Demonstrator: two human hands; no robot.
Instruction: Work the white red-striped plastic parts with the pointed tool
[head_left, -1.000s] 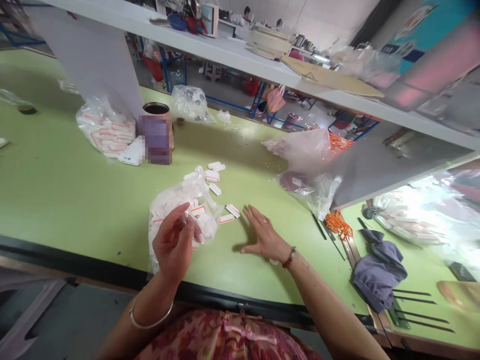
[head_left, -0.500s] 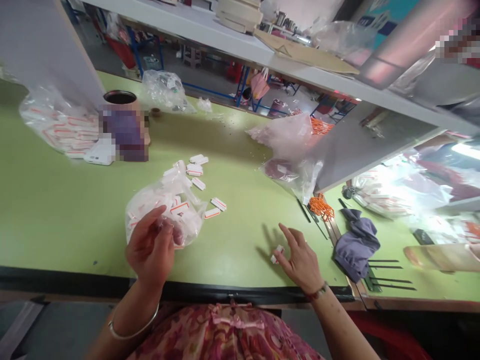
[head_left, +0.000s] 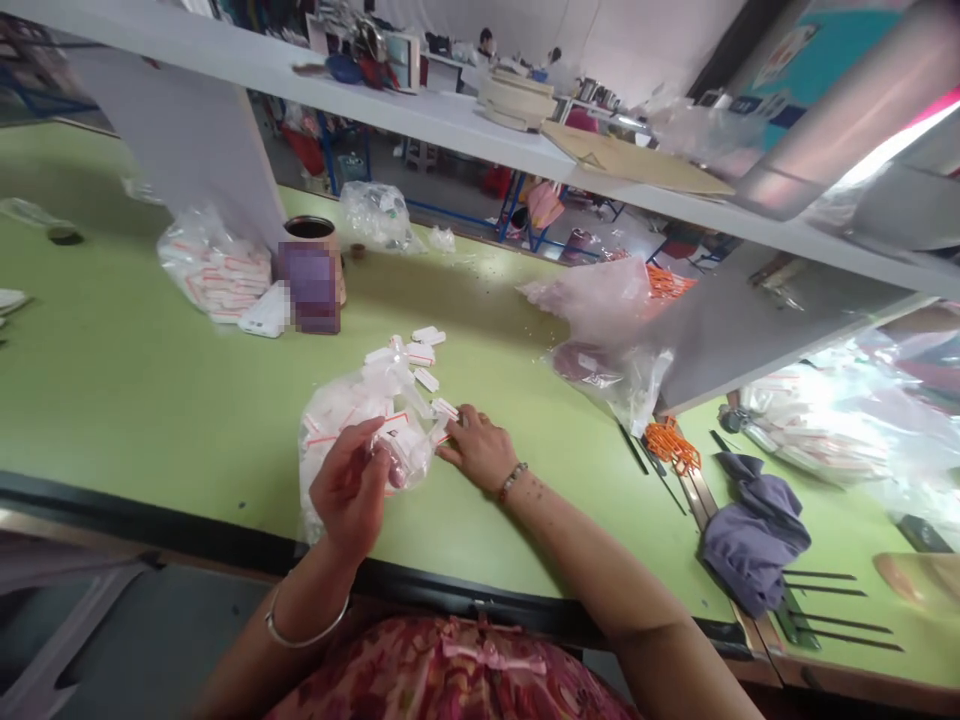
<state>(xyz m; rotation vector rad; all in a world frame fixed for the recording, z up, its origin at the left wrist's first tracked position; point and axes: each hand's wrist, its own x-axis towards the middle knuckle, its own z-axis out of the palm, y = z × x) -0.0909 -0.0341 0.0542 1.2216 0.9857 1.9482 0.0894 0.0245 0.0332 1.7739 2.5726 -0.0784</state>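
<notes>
My left hand (head_left: 349,490) is raised over the green table (head_left: 135,390), fingers curled on the near side of a clear plastic bag (head_left: 360,420) full of small white tags with orange stripes. My right hand (head_left: 476,450) lies on the table beside the bag's right end, fingers reaching onto the loose tags (head_left: 444,408) there; whether it grips one I cannot make out. More loose tags (head_left: 420,352) lie just beyond the bag.
A purple cup (head_left: 311,275) and another bag of tags (head_left: 214,268) stand at the back left. Clear bags (head_left: 611,340) sit under a white shelf (head_left: 465,120). Orange clips (head_left: 673,445), a grey cloth (head_left: 754,535) and dark metal strips (head_left: 840,600) lie right.
My right hand moved from the table's near right edge back left to the loose tags beside the bag. My left hand stayed on the bag.
</notes>
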